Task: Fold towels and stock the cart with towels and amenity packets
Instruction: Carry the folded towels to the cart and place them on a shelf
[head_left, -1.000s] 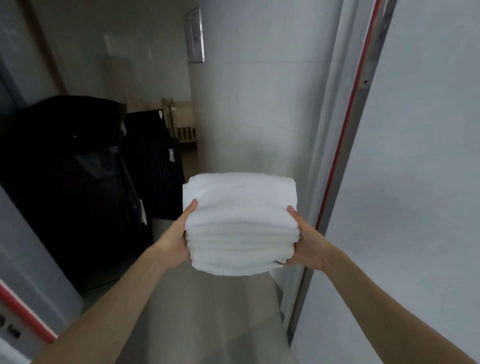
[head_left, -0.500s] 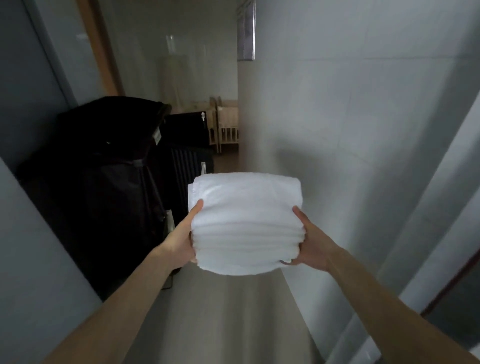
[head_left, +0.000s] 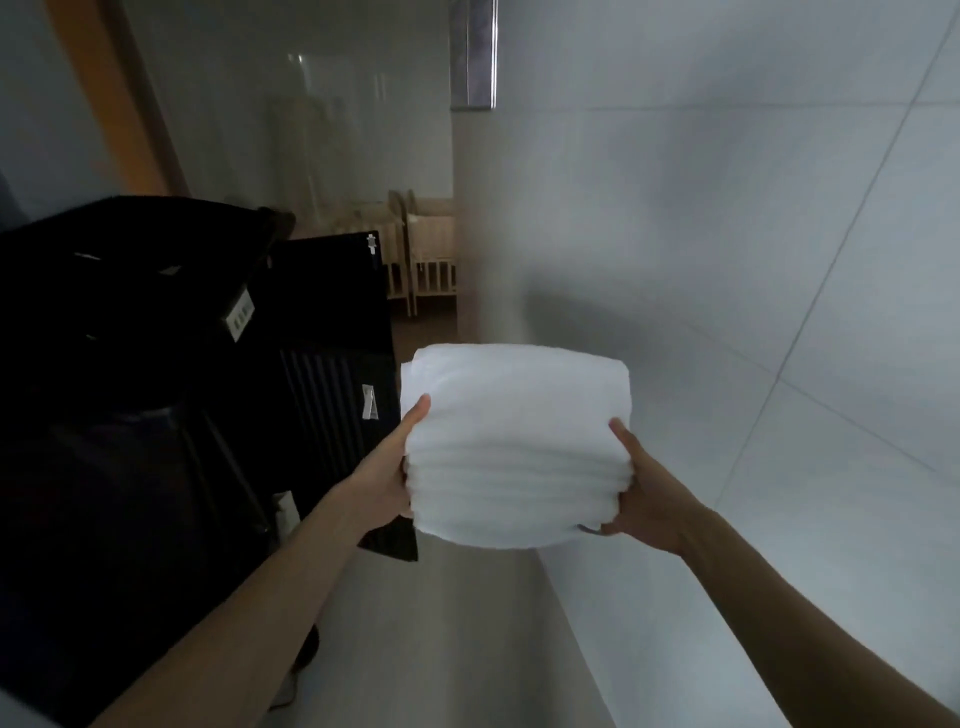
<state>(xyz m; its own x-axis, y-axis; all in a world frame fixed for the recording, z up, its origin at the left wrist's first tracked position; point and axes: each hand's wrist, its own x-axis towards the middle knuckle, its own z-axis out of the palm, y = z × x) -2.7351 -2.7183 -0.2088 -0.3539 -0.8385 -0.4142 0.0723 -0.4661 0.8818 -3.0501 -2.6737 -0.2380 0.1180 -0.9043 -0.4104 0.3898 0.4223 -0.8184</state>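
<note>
**Towel stack carried down the corridor**

Since a second ago your view has swung left: the red-edged door frame on the right is gone, the tiled wall (head_left: 727, 260) now fills that side, and the black cart (head_left: 130, 415) stands larger on your left. Your grip looks unchanged.

You hold the stack of folded white towels (head_left: 514, 447) out in front of you at about chest height, in the air, clear of the cart and the wall. Your left hand (head_left: 382, 478) clasps the stack's left side, thumb laid up along the upper towels and fingers hidden underneath. Your right hand (head_left: 644, 493) clasps the right side the same way, thumb pointing up against the edge and fingers curled under the bottom layer (only their tips show below the stack). Both hands are thus closed around the towels, and the stack sits level between them.

A second dark ribbed unit (head_left: 332, 364) stands just behind the cart, close to the towels' left edge. Farther down the corridor, wooden slatted furniture (head_left: 426, 249) is dimly visible. Light grey floor (head_left: 441, 649) runs under your arms.
</note>
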